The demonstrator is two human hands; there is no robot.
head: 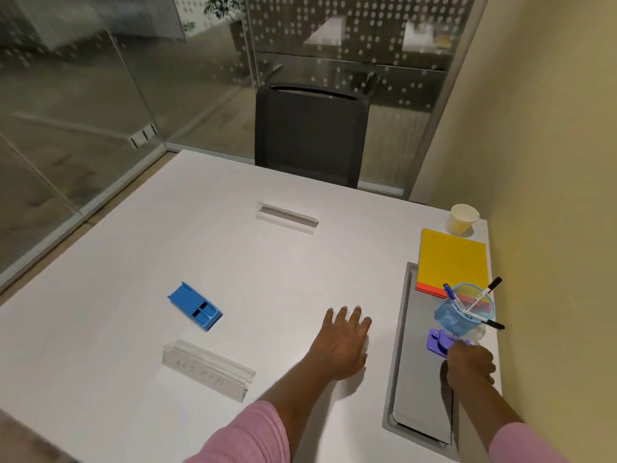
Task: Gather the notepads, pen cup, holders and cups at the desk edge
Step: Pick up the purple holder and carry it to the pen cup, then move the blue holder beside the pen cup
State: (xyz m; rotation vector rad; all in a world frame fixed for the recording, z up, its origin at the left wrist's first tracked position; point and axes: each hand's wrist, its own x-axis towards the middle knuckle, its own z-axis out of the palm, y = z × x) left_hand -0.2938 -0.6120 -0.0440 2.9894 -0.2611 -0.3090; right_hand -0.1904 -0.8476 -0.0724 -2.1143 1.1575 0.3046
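Our right hand [470,362] is curled on the purple holder [436,340], half hiding it, just beside the pen cup [462,310]. The notepad [452,259] and cup [464,218] hug the desk [300,279] edge by the wall. Left hand [344,342] lies flat, fingers spread. The blue holder [195,305] sits out on the open desk.

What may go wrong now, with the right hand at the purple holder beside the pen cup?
The right hand grips the purple holder, which sits close beside the pen cup; pushing it could tip the cup and spill the leaning markers. The paper cup stands near the desk corner and might get pushed off.
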